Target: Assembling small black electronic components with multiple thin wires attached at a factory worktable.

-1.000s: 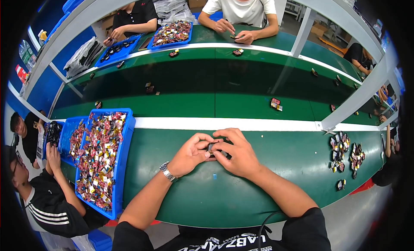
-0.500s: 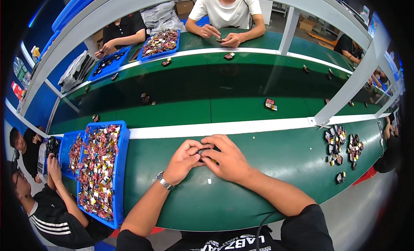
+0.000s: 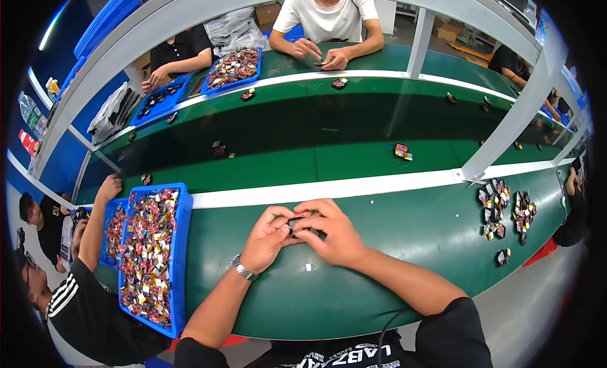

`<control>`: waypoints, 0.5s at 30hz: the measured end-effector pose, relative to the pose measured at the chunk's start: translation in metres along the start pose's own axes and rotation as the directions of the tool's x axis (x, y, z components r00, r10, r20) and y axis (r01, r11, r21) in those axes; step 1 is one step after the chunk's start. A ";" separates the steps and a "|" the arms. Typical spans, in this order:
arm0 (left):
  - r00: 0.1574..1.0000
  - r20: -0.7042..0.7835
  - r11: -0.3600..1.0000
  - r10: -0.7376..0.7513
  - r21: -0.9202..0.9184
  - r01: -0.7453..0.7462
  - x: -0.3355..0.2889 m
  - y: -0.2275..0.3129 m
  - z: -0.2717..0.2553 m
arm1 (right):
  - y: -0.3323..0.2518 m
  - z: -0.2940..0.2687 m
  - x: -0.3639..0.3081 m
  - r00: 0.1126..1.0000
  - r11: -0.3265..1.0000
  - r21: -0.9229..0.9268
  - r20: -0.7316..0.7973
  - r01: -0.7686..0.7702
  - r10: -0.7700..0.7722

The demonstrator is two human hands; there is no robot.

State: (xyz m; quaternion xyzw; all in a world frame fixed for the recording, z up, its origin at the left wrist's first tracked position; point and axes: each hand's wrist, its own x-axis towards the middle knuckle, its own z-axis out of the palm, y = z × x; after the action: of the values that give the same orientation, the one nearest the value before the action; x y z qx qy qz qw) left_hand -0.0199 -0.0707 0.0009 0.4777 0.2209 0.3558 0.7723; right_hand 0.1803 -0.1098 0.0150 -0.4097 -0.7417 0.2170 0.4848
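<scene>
Over the green worktop, my left hand (image 3: 269, 241) and my right hand (image 3: 335, 234) meet with curled fingers. Between their fingertips they grip a small black part (image 3: 294, 224), mostly covered by fingers, so its exact kind cannot be made out. A small white piece (image 3: 308, 267) lies on the worktop just below the hands. Off to the right sit clusters of small black parts with red, yellow and white bits (image 3: 493, 208), and a single similar part (image 3: 502, 257) lies nearer to me.
Left of me a blue tray (image 3: 180, 260) is heaped with small red, yellow and white pieces. A white rail (image 3: 272, 196) borders the green conveyor belt (image 3: 354, 162), where scattered parts lie. A grey post (image 3: 515, 124) rises at right. Co-workers sit at left and across.
The co-worker on the left has raised an arm over the trays toward the belt. My hands stay together on the black part, with the fingers slightly shifted. The whole view has moved a little.
</scene>
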 end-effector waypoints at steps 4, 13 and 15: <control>0.999 0.019 0.999 0.029 -0.023 -0.028 0.000 -0.006 -0.003 | 0.011 -0.006 0.001 0.989 0.964 0.222 0.048 -0.145 0.138; 0.999 -0.021 0.997 0.047 0.070 -0.046 -0.001 -0.007 -0.002 | 0.014 -0.006 0.002 0.965 0.890 0.375 0.150 -0.259 0.217; 0.998 -0.026 0.996 0.055 0.072 -0.053 0.000 -0.007 -0.001 | 0.014 -0.007 0.002 0.962 0.880 0.391 0.161 -0.269 0.222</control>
State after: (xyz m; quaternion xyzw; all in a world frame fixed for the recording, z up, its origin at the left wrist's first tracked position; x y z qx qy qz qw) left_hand -0.0186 -0.0722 -0.0063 0.5059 0.2312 0.3750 0.7416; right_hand 0.1916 -0.1007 0.0086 -0.3772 -0.6474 0.4496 0.4863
